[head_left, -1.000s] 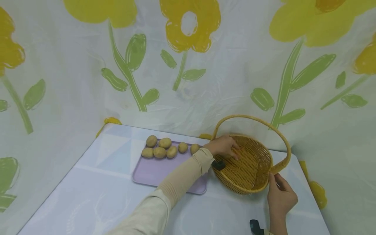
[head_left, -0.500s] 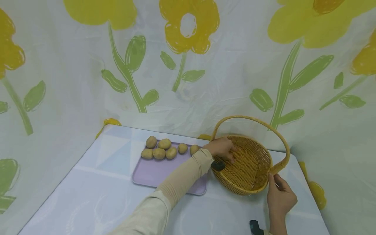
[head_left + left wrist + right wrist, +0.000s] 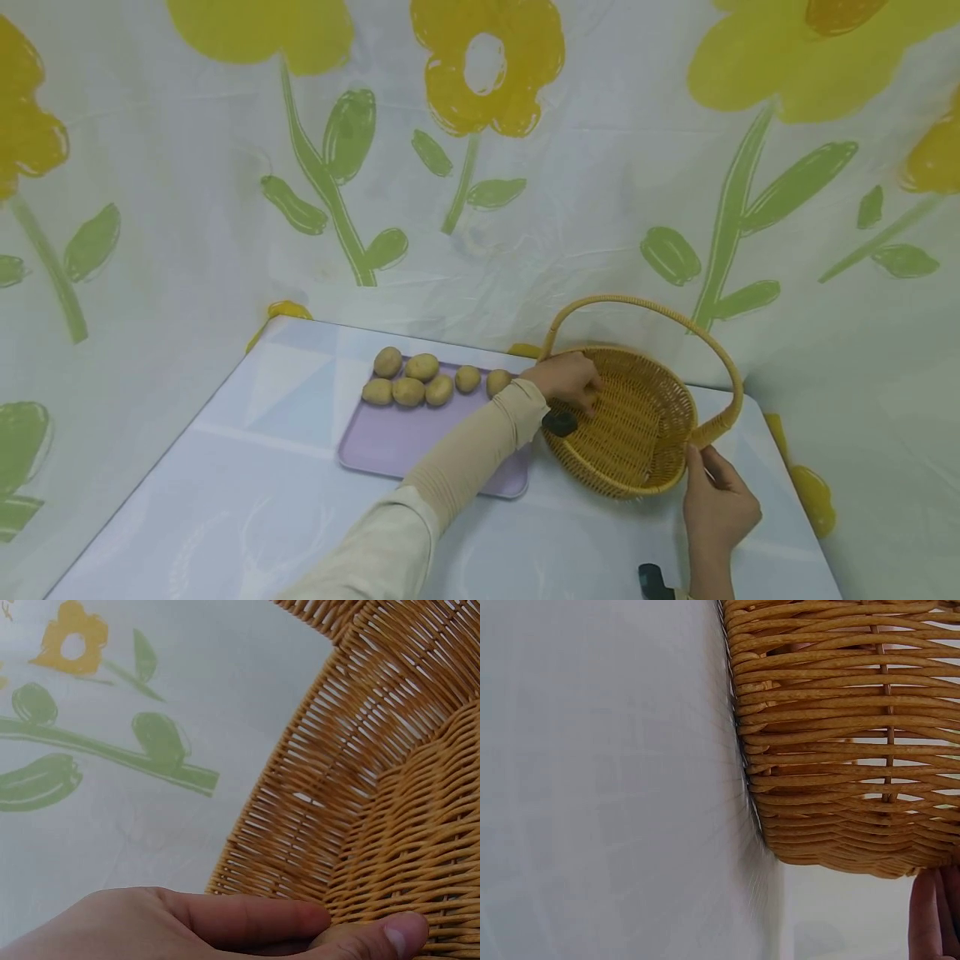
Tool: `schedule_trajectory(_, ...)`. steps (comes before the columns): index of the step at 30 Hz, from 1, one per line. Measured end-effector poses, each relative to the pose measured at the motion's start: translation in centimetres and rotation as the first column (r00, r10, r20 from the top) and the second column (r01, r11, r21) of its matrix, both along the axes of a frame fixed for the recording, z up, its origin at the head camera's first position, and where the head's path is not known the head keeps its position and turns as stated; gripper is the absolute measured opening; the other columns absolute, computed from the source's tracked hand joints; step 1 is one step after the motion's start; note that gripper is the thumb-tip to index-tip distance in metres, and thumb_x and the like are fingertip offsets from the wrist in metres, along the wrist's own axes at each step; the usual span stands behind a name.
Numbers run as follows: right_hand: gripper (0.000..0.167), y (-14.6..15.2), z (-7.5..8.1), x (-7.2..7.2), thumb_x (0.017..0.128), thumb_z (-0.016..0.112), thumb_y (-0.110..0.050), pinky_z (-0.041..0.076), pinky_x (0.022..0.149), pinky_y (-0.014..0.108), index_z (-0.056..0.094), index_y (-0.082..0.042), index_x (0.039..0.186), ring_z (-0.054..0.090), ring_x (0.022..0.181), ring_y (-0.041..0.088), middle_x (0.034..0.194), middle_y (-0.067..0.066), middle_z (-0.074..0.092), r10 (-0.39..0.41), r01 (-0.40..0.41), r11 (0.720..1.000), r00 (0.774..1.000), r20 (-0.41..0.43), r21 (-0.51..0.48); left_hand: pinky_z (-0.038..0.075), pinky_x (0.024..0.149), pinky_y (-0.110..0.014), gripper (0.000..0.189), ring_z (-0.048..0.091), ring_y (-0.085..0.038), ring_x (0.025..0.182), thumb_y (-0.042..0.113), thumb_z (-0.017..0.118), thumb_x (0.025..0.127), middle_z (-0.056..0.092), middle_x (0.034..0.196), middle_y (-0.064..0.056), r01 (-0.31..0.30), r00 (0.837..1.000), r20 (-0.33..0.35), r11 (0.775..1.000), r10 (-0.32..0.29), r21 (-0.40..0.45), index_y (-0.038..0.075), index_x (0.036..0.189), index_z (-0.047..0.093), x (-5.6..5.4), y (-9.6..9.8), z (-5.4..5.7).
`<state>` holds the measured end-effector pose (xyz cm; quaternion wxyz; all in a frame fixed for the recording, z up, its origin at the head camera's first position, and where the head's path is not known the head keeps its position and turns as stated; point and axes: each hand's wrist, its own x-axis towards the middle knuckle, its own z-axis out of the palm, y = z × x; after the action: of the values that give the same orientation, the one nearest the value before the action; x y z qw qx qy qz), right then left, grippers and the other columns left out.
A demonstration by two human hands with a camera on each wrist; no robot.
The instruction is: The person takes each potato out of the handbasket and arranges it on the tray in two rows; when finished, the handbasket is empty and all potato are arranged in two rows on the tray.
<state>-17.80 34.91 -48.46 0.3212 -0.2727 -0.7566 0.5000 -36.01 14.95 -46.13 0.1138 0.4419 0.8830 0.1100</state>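
Observation:
Inside the wicker basket (image 3: 626, 437), against its left side, my left hand (image 3: 566, 379) has its fingers and thumb drawn together. A small yellowish patch of a potato (image 3: 343, 930) shows between thumb and index finger in the left wrist view; the hand hides most of it. My right hand (image 3: 720, 504) pinches the basket's rim at the right foot of its arched handle (image 3: 645, 303). Thumb and fingers (image 3: 924, 919) appear at the rim in the right wrist view. The visible basket floor is bare weave.
Left of the basket lies a purple tray (image 3: 390, 437), partly covered by the left sleeve (image 3: 457, 471). Several potatoes (image 3: 408, 392) sit along its far side. A flower-printed sheet (image 3: 540, 258) hangs behind the table (image 3: 247, 492).
The left hand's fingers were spread over the basket floor and have drawn together on the potato. The right hand keeps its place at the rim; basket and tray stay put.

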Motion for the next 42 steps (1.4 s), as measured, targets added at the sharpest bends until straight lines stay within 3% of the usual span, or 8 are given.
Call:
schedule_trajectory(7,0.033,0.30,0.02,-0.04,0.092,0.077,-0.027,0.049,0.067,-0.002,0.076,0.000,0.112,0.056,0.076,-0.027,0.100,-0.022,0.071,-0.019,0.019,1.000,1.000,0.004,0.006,0.041,0.062,-0.012,0.027,0.043,0.000,0.066,0.037,0.083,0.086,0.072,0.092,0.009,0.018,1.000,-0.001,1.000,-0.018,-0.013,0.017,0.105,0.080,0.06,0.23,0.52)
schedule_trajectory(14,0.031,0.23,0.14,-0.02,0.091,0.078,-0.022,0.049,0.066,-0.002,0.076,0.003,0.111,0.057,0.075,-0.027,0.087,-0.037,0.064,-0.007,0.006,1.000,1.000,-0.028,-0.007,0.037,0.057,-0.015,0.018,0.038,-0.003,0.061,0.035,0.081,0.088,0.061,0.078,0.011,0.040,0.999,-0.018,0.999,-0.040,-0.011,0.019,0.089,0.076,0.15,0.19,0.50)
schedule_trajectory(19,0.034,0.24,0.11,0.00,0.092,0.077,-0.025,0.049,0.068,-0.002,0.075,0.000,0.114,0.056,0.076,-0.028,0.107,-0.011,0.073,-0.028,0.028,1.000,1.000,0.011,-0.010,0.034,0.055,-0.014,0.021,0.036,-0.002,0.059,0.032,0.081,0.089,0.052,0.070,0.011,0.066,0.998,-0.022,0.998,-0.065,0.010,0.020,0.078,0.068,-0.03,0.29,0.28)
schedule_trajectory(23,0.033,0.24,0.10,0.07,0.092,0.077,-0.024,0.049,0.068,-0.002,0.075,0.001,0.114,0.055,0.076,-0.028,0.109,-0.008,0.073,-0.040,0.041,0.999,0.999,0.020,-0.021,0.031,0.054,-0.015,0.025,0.033,-0.002,0.058,0.028,0.079,0.091,0.046,0.068,0.011,0.077,0.997,-0.012,0.997,-0.077,0.016,0.021,0.074,0.063,-0.23,0.49,-0.03)
schedule_trajectory(31,0.033,0.02,0.09,-0.05,0.092,0.076,-0.026,0.048,0.068,-0.003,0.075,-0.001,0.114,0.054,0.076,-0.029,0.110,-0.001,0.074,-0.037,0.038,0.999,0.999,0.040,-0.008,0.032,0.055,-0.015,0.020,0.036,-0.002,0.060,0.032,0.081,0.090,0.048,0.070,0.012,0.060,0.998,-0.001,0.998,-0.060,-0.007,0.022,0.079,0.067,-0.22,0.25,0.00)
schedule_trajectory(37,0.032,0.00,0.12,-0.32,0.093,0.076,-0.026,0.049,0.067,-0.003,0.076,-0.001,0.114,0.055,0.076,-0.028,0.110,0.000,0.074,-0.024,0.023,1.000,1.000,0.020,0.012,0.032,0.055,-0.014,0.018,0.036,-0.002,0.059,0.021,0.077,0.093,0.047,0.069,0.011,0.052,0.998,0.019,0.997,-0.053,0.061,0.019,0.078,0.067,-0.27,0.05,-0.01)
schedule_trajectory(39,0.032,-0.06,0.13,-0.27,0.093,0.076,-0.026,0.048,0.067,-0.003,0.076,-0.001,0.114,0.055,0.076,-0.028,0.110,-0.001,0.074,-0.025,0.025,1.000,0.999,0.023,0.006,0.034,0.056,-0.014,0.013,0.037,-0.002,0.060,0.022,0.076,0.094,0.050,0.071,0.010,0.041,0.998,0.043,0.996,-0.045,0.078,0.019,0.082,0.071,-0.27,0.03,-0.02)
schedule_trajectory(42,0.033,-0.19,0.07,-0.13,0.093,0.075,-0.027,0.048,0.067,-0.003,0.076,-0.001,0.114,0.054,0.075,-0.028,0.111,0.002,0.073,-0.029,0.029,1.000,0.999,0.044,0.003,0.041,0.063,-0.011,0.011,0.047,-0.001,0.067,0.026,0.077,0.094,0.068,0.085,0.010,0.009,0.996,0.089,0.995,-0.018,0.097,0.019,0.101,0.080,-0.22,0.01,-0.11)
